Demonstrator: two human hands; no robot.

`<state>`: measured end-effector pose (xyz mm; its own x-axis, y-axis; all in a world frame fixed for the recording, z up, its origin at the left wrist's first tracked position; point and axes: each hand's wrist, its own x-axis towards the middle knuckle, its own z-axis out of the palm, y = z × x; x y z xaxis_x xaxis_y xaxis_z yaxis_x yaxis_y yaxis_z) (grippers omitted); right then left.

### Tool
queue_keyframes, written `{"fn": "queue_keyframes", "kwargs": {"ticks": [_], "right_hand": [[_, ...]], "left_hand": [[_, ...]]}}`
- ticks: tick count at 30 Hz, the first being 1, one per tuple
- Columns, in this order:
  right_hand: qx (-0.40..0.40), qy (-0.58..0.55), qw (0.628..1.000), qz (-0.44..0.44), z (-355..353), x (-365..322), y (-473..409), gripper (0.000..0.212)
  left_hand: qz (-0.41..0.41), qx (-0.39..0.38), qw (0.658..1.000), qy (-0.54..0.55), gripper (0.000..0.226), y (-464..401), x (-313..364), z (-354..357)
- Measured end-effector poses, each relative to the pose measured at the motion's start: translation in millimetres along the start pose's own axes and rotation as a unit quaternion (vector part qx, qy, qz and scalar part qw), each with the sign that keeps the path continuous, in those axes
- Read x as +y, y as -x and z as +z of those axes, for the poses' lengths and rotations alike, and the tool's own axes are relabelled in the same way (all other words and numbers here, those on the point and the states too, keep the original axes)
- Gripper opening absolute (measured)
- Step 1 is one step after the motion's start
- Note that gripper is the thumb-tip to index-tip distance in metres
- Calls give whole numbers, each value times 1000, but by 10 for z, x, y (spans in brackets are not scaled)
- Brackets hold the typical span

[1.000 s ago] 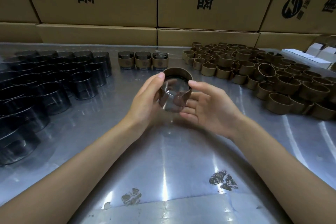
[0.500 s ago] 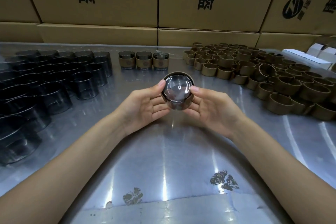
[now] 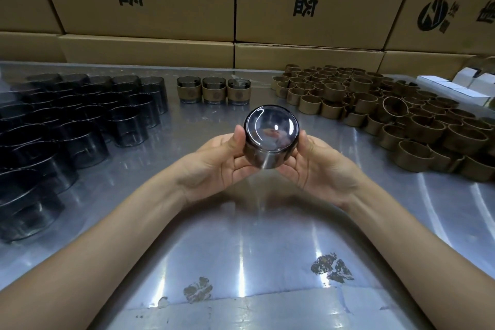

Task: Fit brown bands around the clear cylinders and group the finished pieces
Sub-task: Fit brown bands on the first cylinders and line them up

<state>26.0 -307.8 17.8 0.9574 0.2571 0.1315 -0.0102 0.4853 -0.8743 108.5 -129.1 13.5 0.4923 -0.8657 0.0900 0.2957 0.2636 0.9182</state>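
Centre of frame: clear cylinder [image 3: 271, 134] held above the table [image 3: 241, 236], glossy round end turned toward the camera, side wall tilted down and away. Left hand [image 3: 223, 161] cupped palm-up against the cylinder's left side, thumb pressed on the rim, fingers curled beneath. Right hand [image 3: 317, 166] mirrored on the right side, thumb on the rim, fingers curled under. Brown band on this piece: cannot tell from this angle.

Upper centre, just beyond the held piece: row of three banded cylinders [image 3: 214, 90], upright, side by side, each with a brown band around its lower part.

Left of frame: block of bare dark cylinders [image 3: 80, 115], upright in close rows, reaching from the upper left to the left edge.

Right of frame: heap of loose brown bands [image 3: 375, 110], most standing on edge, packed together.

Far right, behind the bands: small white boxes [image 3: 460, 88].

Top of frame: stacked cardboard cartons [image 3: 187, 2] with black printed characters, along the table's far edge.

Lower centre: two worn dark patches [image 3: 330, 268] on the table's shiny surface.
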Motion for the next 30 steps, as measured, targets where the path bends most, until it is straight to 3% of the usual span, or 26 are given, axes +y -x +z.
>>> {"fn": "queue_keyframes", "kwargs": {"ticks": [5,8,11,16,23,26,30], "right_hand": [[-3,-2,1000,-1,-3,-4,0,43],[27,-16,1000,1,-18,-11,-20,49],[78,2,997,17,-23,-6,-60,54],[119,86,989,-6,6,48,-85,26],[142,190,969,-69,8,95,-132,16],[147,330,924,-122,10,94,-110,12],[179,542,801,-179,-10,90,-102,22]], "left_hand": [[10,-4,1000,4,64,-6,-8,-1],[7,-3,1000,7,64,-3,5,-31],[-13,28,999,-6,79,-4,22,-23],[-2,131,984,-118,48,-54,2,61],[122,204,927,-291,42,-123,-66,71],[169,198,875,-408,39,-118,-123,39],[201,195,800,-531,31,-119,-124,-9]]}}
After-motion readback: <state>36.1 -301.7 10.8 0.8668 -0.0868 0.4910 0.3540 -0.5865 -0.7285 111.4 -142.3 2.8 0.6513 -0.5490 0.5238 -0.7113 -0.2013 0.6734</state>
